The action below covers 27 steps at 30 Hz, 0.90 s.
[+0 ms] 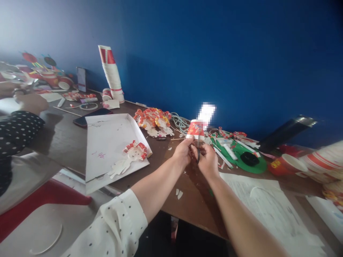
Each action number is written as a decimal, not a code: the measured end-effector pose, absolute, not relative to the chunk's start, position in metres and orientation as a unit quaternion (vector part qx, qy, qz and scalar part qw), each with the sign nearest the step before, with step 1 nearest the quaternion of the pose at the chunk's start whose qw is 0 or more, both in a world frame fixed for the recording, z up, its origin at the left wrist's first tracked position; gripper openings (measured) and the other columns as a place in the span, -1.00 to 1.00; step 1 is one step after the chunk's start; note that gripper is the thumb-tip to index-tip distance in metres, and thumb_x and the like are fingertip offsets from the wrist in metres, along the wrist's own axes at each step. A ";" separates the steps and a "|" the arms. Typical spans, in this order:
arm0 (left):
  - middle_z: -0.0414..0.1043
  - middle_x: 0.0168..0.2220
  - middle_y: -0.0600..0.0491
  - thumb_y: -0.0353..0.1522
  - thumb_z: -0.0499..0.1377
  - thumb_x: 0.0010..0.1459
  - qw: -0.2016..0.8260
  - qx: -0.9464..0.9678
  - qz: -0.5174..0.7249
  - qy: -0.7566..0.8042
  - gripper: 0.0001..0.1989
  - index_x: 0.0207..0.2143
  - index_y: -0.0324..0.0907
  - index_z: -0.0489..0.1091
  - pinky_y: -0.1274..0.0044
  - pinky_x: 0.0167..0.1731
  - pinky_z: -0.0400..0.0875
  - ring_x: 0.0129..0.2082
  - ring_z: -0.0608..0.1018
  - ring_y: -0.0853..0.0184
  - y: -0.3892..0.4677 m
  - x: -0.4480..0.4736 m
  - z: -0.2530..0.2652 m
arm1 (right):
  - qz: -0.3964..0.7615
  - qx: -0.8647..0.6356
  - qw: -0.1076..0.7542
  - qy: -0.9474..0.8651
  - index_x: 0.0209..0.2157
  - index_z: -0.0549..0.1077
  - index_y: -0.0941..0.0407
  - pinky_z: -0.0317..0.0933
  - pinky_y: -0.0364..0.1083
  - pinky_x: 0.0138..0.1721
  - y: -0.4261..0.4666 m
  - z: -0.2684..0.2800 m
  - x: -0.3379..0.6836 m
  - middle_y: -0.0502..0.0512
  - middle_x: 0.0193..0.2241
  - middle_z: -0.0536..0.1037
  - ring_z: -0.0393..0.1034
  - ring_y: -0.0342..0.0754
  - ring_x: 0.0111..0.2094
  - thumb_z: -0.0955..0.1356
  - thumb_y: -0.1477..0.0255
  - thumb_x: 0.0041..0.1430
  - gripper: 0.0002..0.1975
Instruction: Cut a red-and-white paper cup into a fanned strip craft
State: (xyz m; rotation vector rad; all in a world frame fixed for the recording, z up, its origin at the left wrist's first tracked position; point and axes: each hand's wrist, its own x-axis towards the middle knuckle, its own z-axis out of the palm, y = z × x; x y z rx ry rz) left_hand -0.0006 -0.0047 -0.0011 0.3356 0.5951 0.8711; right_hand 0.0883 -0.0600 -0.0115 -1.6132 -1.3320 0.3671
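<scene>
The left hand (pixel 183 151) is closed in a pinch on the lower edge of a red-and-white paper cup (pixel 195 128), raised over the brown table (pixel 193 210). The right hand (pixel 210 157) curls its fingers around the handles of dark scissors (pixel 198 154), whose blades point to twelve o'clock against the cup; how far apart they stand cannot be told.

With the cup as the dial's centre, a pile of paper dolls (pixel 154 119) lies near at nine o'clock, and a shallow white box lid (pixel 102 142) sits beyond it. A leaning cup stack (pixel 112 76) stands at ten o'clock, a green sheet (pixel 259 165) lies at four, and white scraps (pixel 180 194) near six.
</scene>
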 end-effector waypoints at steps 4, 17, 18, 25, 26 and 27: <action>0.19 -0.82 0.09 -0.25 0.05 0.23 0.845 0.156 0.416 0.296 -0.65 -0.60 -0.19 0.26 0.56 -0.72 0.13 -0.82 0.27 0.39 -0.006 -0.001 0.002 | 0.151 -0.660 0.488 -0.551 -0.36 0.45 0.12 0.24 -0.12 -0.45 -0.059 -0.011 0.089 0.09 -0.49 0.58 0.44 -0.03 -0.49 0.42 -0.01 -0.03 -0.54; 0.23 -0.72 0.16 -0.33 0.15 0.16 0.831 0.112 0.441 0.319 -0.77 -0.53 -0.20 0.27 0.62 -0.67 0.18 -0.76 0.27 0.49 -0.008 0.008 -0.001 | 0.199 -0.636 0.542 -0.511 -0.34 0.42 0.11 0.32 -0.10 -0.46 -0.055 -0.010 0.091 0.13 -0.43 0.60 0.48 -0.01 -0.47 0.44 0.01 -0.06 -0.54; 0.23 -0.72 0.16 -0.33 0.15 0.16 0.832 0.114 0.440 0.318 -0.77 -0.54 -0.20 0.26 0.61 -0.68 0.17 -0.77 0.27 0.48 -0.008 0.008 -0.001 | 0.193 -0.637 0.540 -0.515 -0.34 0.42 0.11 0.32 -0.09 -0.46 -0.055 -0.010 0.091 0.13 -0.43 0.60 0.49 0.00 -0.47 0.43 0.00 -0.05 -0.54; 0.21 -0.74 0.15 -0.30 0.14 0.15 0.833 0.139 0.433 0.315 -0.73 -0.56 -0.20 0.24 0.60 -0.70 0.09 -0.78 0.24 0.47 -0.009 0.008 -0.001 | 0.174 -0.639 0.535 -0.525 -0.34 0.45 0.11 0.33 -0.08 -0.47 -0.055 -0.010 0.091 0.15 -0.45 0.60 0.49 0.02 -0.45 0.39 -0.06 -0.05 -0.50; 0.21 -0.73 0.15 -0.31 0.15 0.15 0.831 0.139 0.437 0.315 -0.75 -0.55 -0.20 0.25 0.60 -0.70 0.09 -0.77 0.24 0.47 -0.009 0.008 -0.001 | 0.179 -0.637 0.539 -0.521 -0.35 0.45 0.11 0.33 -0.08 -0.47 -0.055 -0.009 0.091 0.15 -0.45 0.60 0.49 0.02 -0.45 0.40 -0.06 -0.05 -0.50; 0.22 -0.72 0.15 -0.33 0.15 0.13 0.828 0.138 0.442 0.315 -0.78 -0.54 -0.20 0.26 0.60 -0.70 0.09 -0.76 0.24 0.48 -0.009 0.008 -0.001 | 0.187 -0.636 0.544 -0.514 -0.35 0.45 0.11 0.32 -0.08 -0.49 -0.055 -0.008 0.090 0.14 -0.46 0.60 0.49 0.02 -0.46 0.41 -0.05 -0.06 -0.51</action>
